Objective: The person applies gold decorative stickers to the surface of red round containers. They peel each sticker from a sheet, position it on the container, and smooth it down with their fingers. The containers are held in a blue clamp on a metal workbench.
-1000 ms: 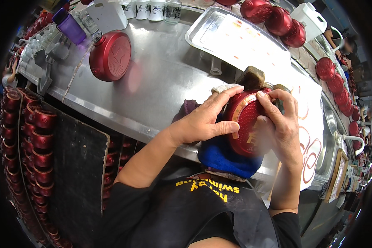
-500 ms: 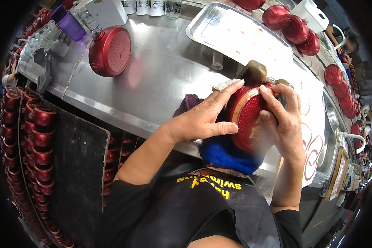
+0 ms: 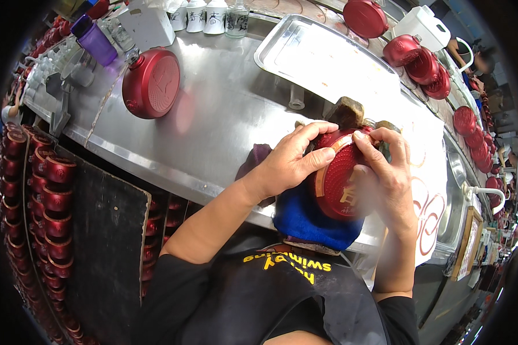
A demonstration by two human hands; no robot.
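A round, flat red bottle (image 3: 342, 190) with a dotted face and a gold character leans on a blue cloth (image 3: 296, 214) at the bench's near edge. A curved copper-coloured strip (image 3: 321, 179) lies along its rim. My left hand (image 3: 290, 160) grips the bottle's upper left rim, its thumb on the strip and its fingers over the edge. My right hand (image 3: 388, 167) holds the upper right side, index fingertip pressed at the strip's upper end; its thumb is blurred over the face. Behind the bottle stands a brown stone-like block (image 3: 346, 112).
Another red bottle (image 3: 151, 83) stands on the steel bench (image 3: 224, 109). Beyond are a metal tray (image 3: 265, 56), small white bottles (image 3: 215, 17) and a purple bottle (image 3: 95, 41). White paper with ring-shaped strips (image 3: 429, 215) lies at right. Stacked red bottles (image 3: 58, 198) fill the lower left.
My left thumb has slid up along the strip, and the left fingers have shifted over the bottle's top rim. My right index finger stays at the strip's upper end. The view has shifted slightly.
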